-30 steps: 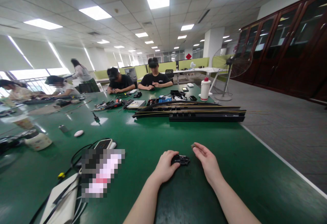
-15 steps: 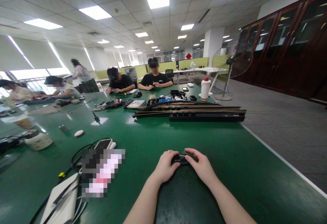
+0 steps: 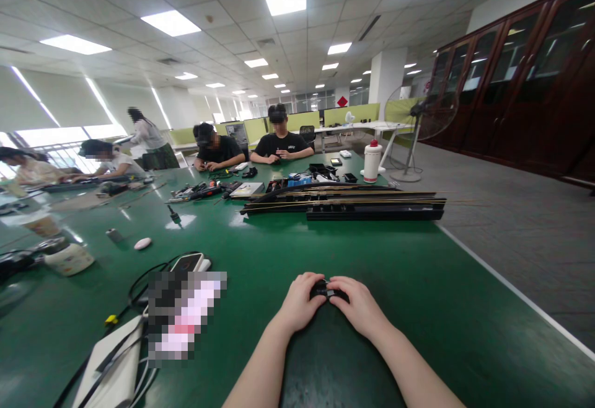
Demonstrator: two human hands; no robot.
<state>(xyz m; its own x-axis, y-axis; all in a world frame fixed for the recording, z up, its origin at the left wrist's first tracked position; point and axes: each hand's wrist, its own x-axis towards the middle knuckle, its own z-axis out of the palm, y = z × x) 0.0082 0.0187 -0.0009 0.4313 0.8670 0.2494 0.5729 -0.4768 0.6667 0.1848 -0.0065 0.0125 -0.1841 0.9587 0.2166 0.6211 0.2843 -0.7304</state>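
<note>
A small black part (image 3: 325, 291) rests on the green table (image 3: 418, 284) right in front of me. My left hand (image 3: 302, 304) is curled around its left end. My right hand (image 3: 356, 306) covers its right end, fingers bent and pressed onto it. Both hands meet over the part, so most of it is hidden. A dark mat (image 3: 334, 364) lies under my forearms.
Long black rails with thin rods (image 3: 367, 206) lie across the table beyond my hands. A white canister (image 3: 372, 161) stands at the far end. Cables, a white box (image 3: 111, 371) and a phone (image 3: 188, 263) sit at my left. Several people work at the far side.
My right hand, held apart and pinching a tiny piece a second ago, has come left onto the black part. Both hands now close over it. The left hand has barely moved.
</note>
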